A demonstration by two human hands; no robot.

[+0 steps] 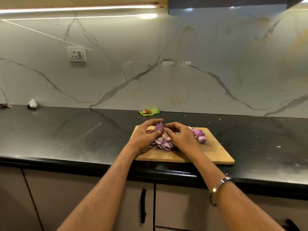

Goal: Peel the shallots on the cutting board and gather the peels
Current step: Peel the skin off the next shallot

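A wooden cutting board (pixel 215 152) lies on the black counter. My left hand (pixel 144 135) holds a purple shallot (pixel 158 127) upright above the board, thumb and fingers curled round it. My right hand (pixel 180 136) is right beside it, its fingertips pinching at the shallot's right side. Under both hands lies a heap of purple and white peels (pixel 163 143). Two or three other shallots (pixel 199 135) rest on the board to the right of my right hand.
A green leaf with small brown pieces (pixel 148 112) lies by the marble wall behind the board. A grey lump (pixel 32 103) sits far left on the counter (pixel 66 130). Small white scraps dot the counter at right. Cabinet doors with black handles hang below.
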